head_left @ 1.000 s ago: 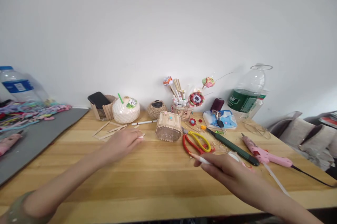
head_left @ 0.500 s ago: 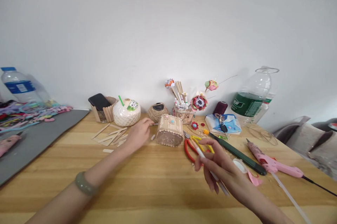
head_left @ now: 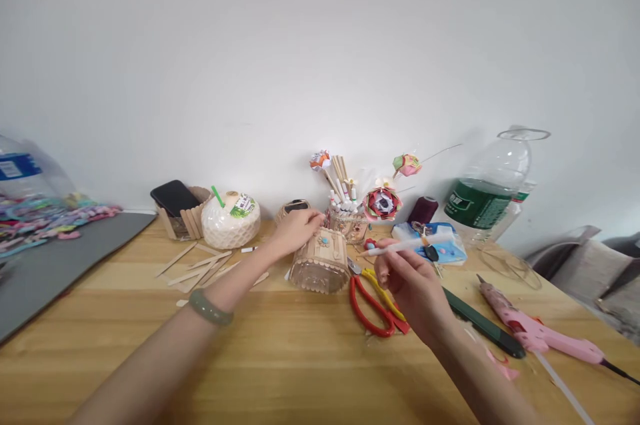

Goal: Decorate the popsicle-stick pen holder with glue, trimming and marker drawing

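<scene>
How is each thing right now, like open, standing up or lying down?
Phone: leaning, dark face showing
Coconut: green straw stuck in
Decorated stick box: clear end facing the camera
White pen: uncapped, tapered tip bare
Right hand: holding the white pen
Left hand: at the box, grip unclear
Glue gun: lying down, cord attached; can't tell if hot

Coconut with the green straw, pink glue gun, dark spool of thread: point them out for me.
Coconut [head_left: 231, 230]: head view, on its white body.
Pink glue gun [head_left: 573, 346]: head view, on its handle.
Dark spool of thread [head_left: 423, 210]: head view, on its wound side.
</scene>
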Action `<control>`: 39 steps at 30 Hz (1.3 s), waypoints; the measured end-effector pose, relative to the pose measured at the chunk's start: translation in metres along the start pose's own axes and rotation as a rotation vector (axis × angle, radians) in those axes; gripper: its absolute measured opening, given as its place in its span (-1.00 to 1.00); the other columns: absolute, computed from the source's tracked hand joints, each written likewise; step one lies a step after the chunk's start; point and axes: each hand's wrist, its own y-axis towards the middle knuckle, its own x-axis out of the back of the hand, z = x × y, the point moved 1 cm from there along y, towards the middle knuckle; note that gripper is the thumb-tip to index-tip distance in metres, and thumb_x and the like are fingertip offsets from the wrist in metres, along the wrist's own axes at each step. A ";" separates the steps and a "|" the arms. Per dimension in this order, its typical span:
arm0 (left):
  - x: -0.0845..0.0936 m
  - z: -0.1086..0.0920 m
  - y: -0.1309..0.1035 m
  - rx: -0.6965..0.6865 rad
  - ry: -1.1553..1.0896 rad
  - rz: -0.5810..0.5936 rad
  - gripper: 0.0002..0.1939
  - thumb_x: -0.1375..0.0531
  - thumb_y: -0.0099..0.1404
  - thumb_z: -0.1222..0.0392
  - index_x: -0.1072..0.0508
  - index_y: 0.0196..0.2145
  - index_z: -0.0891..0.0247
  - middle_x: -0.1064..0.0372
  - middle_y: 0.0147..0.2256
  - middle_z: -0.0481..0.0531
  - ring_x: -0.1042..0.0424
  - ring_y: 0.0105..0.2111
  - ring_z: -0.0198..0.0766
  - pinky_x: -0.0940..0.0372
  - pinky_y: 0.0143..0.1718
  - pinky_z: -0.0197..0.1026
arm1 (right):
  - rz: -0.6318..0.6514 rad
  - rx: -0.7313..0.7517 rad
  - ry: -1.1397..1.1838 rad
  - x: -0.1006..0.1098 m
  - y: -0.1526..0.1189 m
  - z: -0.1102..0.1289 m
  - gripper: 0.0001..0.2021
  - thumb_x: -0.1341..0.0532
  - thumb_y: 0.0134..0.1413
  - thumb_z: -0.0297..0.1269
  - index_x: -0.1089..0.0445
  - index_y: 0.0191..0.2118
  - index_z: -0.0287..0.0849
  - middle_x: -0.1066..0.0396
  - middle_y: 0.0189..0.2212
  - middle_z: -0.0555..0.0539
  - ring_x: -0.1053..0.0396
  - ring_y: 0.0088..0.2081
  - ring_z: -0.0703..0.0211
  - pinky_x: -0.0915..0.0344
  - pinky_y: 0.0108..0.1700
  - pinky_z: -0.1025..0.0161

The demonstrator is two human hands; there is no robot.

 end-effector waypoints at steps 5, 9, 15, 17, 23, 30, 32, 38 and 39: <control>0.000 -0.008 -0.018 0.002 0.112 -0.060 -0.74 -0.04 0.28 0.15 -0.50 -0.42 0.22 -0.48 -0.45 0.02 -0.41 -0.40 -0.15 -0.15 -0.39 -0.24 | -0.057 0.061 0.000 -0.010 0.008 -0.007 -0.60 -0.34 -0.12 -0.04 -0.17 -0.61 -0.16 0.04 -0.76 0.19 0.17 -0.67 0.40 0.19 -0.62 0.37; 0.009 -0.017 -0.051 0.066 0.167 -0.187 -0.69 0.02 0.32 0.12 -0.43 -0.44 0.24 -0.39 -0.52 -0.01 -0.33 -0.46 -0.20 -0.06 -0.43 -0.25 | -0.039 0.047 0.009 -0.021 0.005 -0.012 -0.66 -0.25 -0.02 0.02 -0.28 -0.53 -0.15 0.10 -0.79 0.20 0.24 -0.69 0.38 0.28 -0.62 0.34; 0.025 -0.030 -0.084 0.140 0.122 -0.116 -0.66 0.03 0.30 0.06 -0.34 -0.54 0.23 -0.21 -0.61 -0.09 -0.21 -0.55 -0.28 -0.01 -0.48 -0.28 | 0.038 0.007 0.032 -0.048 0.002 -0.026 -0.60 -0.28 -0.10 0.04 -0.25 -0.63 -0.17 0.04 -0.81 0.18 0.17 -0.69 0.39 0.26 -0.61 0.34; 0.031 -0.032 -0.087 0.145 0.071 -0.008 -0.59 0.04 0.29 -0.02 -0.27 -0.62 0.22 -0.14 -0.66 -0.11 -0.17 -0.58 -0.29 0.01 -0.52 -0.28 | 0.054 -0.005 0.042 -0.057 0.001 -0.030 -0.57 -0.27 -0.09 0.03 -0.17 -0.68 -0.16 0.09 -0.82 0.19 0.21 -0.69 0.39 0.25 -0.61 0.33; 0.043 -0.028 -0.084 0.203 -0.122 0.193 -0.55 0.01 0.23 -0.12 -0.15 -0.66 0.22 -0.03 -0.73 -0.17 -0.12 -0.68 -0.33 0.05 -0.62 -0.30 | 0.075 -0.018 0.039 -0.073 0.001 -0.035 -0.60 -0.20 -0.01 0.05 -0.23 -0.60 -0.17 0.12 -0.80 0.20 0.23 -0.68 0.38 0.26 -0.61 0.34; 0.038 -0.016 -0.091 0.294 -0.378 0.151 -0.55 0.07 0.22 -0.20 -0.11 -0.61 0.20 0.05 -0.69 -0.20 -0.07 -0.71 -0.38 -0.02 -0.68 -0.32 | 0.069 -0.021 -0.046 -0.081 -0.001 -0.033 -0.53 -0.35 -0.20 0.01 -0.14 -0.71 -0.17 0.03 -0.77 0.17 0.17 -0.67 0.41 0.21 -0.64 0.39; 0.041 -0.016 -0.093 0.284 -0.442 0.181 -0.52 0.06 0.21 -0.22 -0.14 -0.63 0.22 -0.02 -0.68 -0.17 -0.12 -0.69 -0.37 -0.06 -0.66 -0.32 | 0.053 -0.010 -0.085 -0.085 -0.002 -0.029 -0.52 -0.34 -0.19 0.02 -0.13 -0.73 -0.17 0.04 -0.78 0.16 0.15 -0.68 0.40 0.18 -0.65 0.39; 0.042 -0.012 -0.098 0.156 -0.668 0.219 -0.42 0.07 0.26 -0.19 -0.41 -0.61 0.32 -0.16 -0.73 -0.08 -0.14 -0.68 -0.36 -0.05 -0.60 -0.30 | 0.013 0.103 -0.163 -0.094 -0.005 -0.025 -0.55 -0.27 -0.10 0.06 -0.19 -0.69 -0.17 -0.03 -0.74 0.13 0.05 -0.67 0.36 0.02 -0.65 0.40; 0.039 -0.009 -0.100 0.150 -0.714 0.164 -0.41 0.07 0.27 -0.19 -0.43 -0.59 0.33 -0.21 -0.71 -0.06 -0.16 -0.66 -0.35 -0.06 -0.59 -0.29 | 0.006 0.118 -0.155 -0.094 -0.005 -0.026 -0.55 -0.27 -0.09 0.05 -0.18 -0.70 -0.17 -0.02 -0.75 0.13 0.06 -0.67 0.37 0.00 -0.65 0.41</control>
